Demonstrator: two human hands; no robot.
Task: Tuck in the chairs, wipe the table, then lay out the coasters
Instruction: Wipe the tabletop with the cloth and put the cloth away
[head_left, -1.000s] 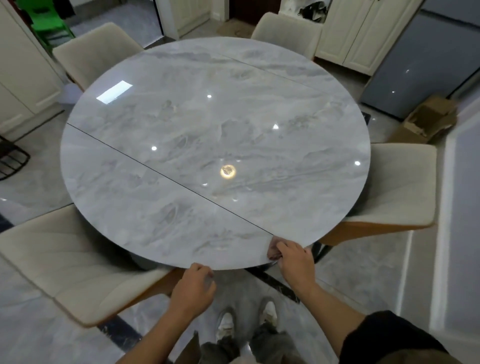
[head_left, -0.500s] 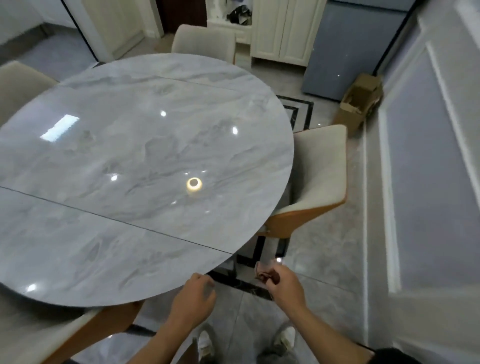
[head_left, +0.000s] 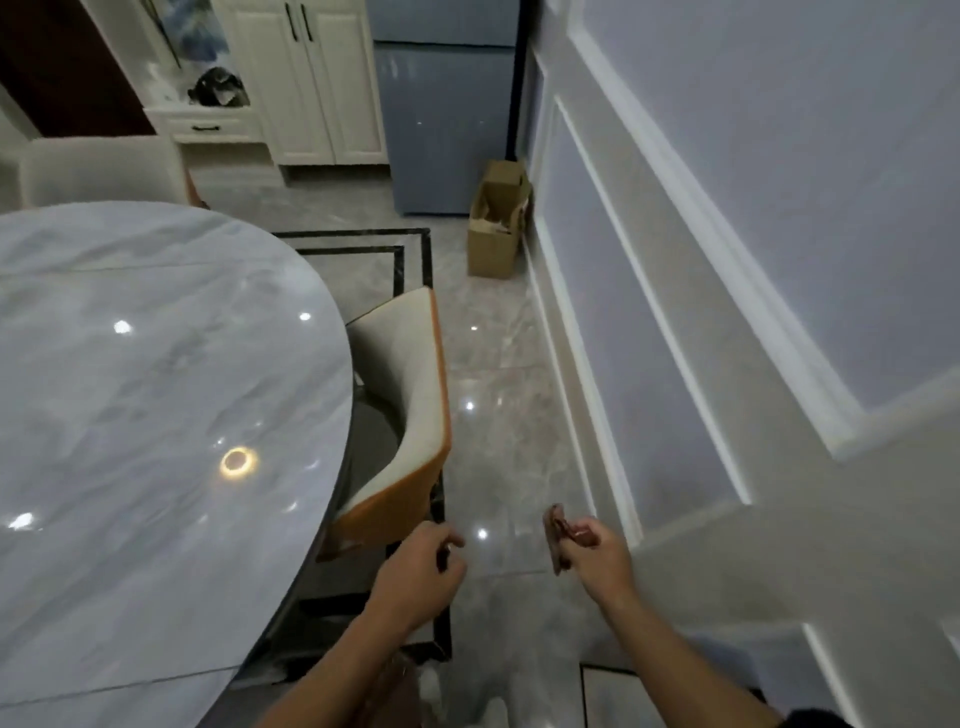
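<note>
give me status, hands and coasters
Right hand shut on brown coasters, off the table. Left hand loosely curled, empty. No coasters laid yet. Chair tucked in, nothing blocking.

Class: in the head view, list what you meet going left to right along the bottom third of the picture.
Marble table → left hand → brown coasters held in the right hand → panelled wall.

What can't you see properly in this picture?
- Brown thing in the right hand: blurred and half covered by fingers, so I can't tell what it is.
- Table: cut off by the left edge.
- Chair seat: hidden under the table.
- Box contents: too small.
</note>
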